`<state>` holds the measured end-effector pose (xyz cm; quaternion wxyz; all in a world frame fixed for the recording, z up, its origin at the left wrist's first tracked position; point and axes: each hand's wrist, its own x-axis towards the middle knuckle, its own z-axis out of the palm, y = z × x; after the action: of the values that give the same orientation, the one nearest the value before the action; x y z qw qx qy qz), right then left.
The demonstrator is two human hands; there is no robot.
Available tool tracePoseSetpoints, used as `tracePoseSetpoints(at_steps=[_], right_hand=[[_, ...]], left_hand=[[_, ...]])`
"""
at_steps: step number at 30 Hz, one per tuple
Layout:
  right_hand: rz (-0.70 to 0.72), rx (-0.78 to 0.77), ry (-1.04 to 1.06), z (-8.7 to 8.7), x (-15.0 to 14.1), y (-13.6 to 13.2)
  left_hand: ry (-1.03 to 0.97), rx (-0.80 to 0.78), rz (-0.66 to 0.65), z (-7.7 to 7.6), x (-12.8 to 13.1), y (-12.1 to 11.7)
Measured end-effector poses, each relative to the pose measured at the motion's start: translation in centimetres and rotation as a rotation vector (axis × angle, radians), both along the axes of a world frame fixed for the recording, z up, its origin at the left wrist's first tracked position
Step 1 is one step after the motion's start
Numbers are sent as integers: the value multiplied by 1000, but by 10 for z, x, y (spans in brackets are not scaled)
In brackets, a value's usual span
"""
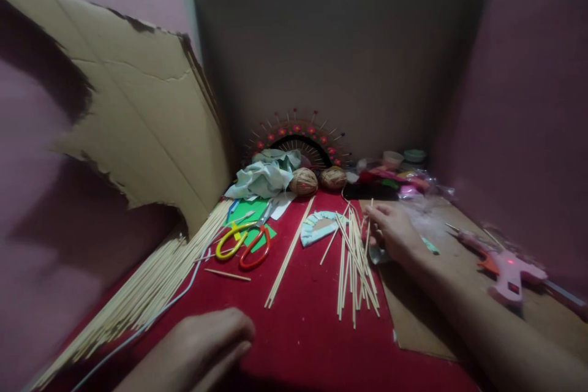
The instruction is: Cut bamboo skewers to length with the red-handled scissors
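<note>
My right hand (390, 229) is closed with its fingertips around a thin bamboo stick (369, 236), beside a loose pile of short sticks (353, 269). Left of that pile lies a half-ring shape (309, 234) wrapped in pale blue patterned cloth, with a few sticks across its right end. My left hand (209, 340) is low in the foreground over the red cloth (294, 343). Its fingers are curled together, and what is inside them, if anything, is hidden.
Scissors (261, 248) with yellow and red handles lie on green paper (250, 211). Long sticks (151, 288) line the left side below torn cardboard (151, 110). A pink glue gun (508, 272) rests on a brown board (422, 312). Twine balls (304, 181) and crumpled cloth (264, 176) sit behind.
</note>
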<state>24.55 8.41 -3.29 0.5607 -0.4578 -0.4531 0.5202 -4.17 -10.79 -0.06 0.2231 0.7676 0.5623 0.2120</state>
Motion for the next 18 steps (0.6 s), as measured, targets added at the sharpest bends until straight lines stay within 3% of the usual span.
tracePoseSetpoints(at_steps=[5,11,15,18], right_hand=[[-34,51,63,9,2,-4],[20,117,143,19,-2,-14],[84,209,195,22,-7,-21],[88,277,220,25,-10,-27]], left_hand=[[125,-41,-50,12,9,22],[375,76,30,21,26,98],[549,11,87,17,42,145],[587,-5,130,7,48,159]])
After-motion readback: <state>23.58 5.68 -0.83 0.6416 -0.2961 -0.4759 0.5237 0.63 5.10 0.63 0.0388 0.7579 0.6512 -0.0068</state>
